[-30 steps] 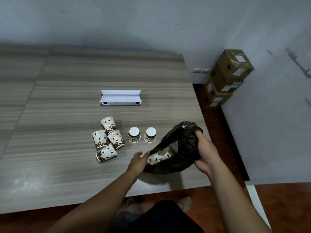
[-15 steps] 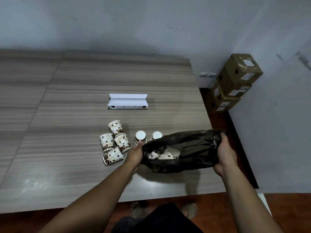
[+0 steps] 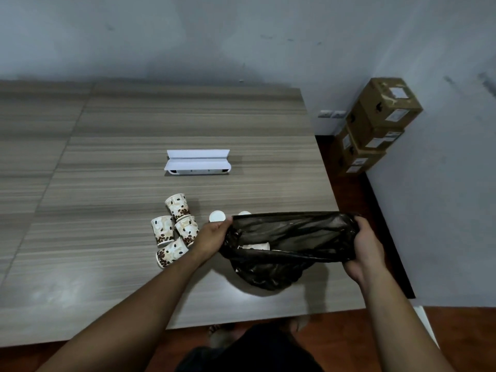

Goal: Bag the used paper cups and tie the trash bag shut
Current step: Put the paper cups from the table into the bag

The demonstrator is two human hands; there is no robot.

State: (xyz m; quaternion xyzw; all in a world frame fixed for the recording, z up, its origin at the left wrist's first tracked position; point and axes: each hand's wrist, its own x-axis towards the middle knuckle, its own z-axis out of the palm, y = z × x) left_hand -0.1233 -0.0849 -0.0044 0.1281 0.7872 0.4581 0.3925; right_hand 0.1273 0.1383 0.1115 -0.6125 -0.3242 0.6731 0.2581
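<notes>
2 hands stretch the thin, glossy black trash bag [image 3: 292, 234] wide at the near right edge of the table [image 3: 107, 183]. The left hand [image 3: 214, 236] and right hand [image 3: 366, 248] each grip its rim with curled fingers. White cups [image 3: 255, 247] show inside. 4 bean-printed paper cups [image 3: 174, 229] lie tipped just left, and 2 inverted cups [image 3: 217, 216] stand behind.

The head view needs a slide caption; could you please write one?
Left hand and right hand stretch the trash bag open; loose paper cups lie beside it.
</notes>
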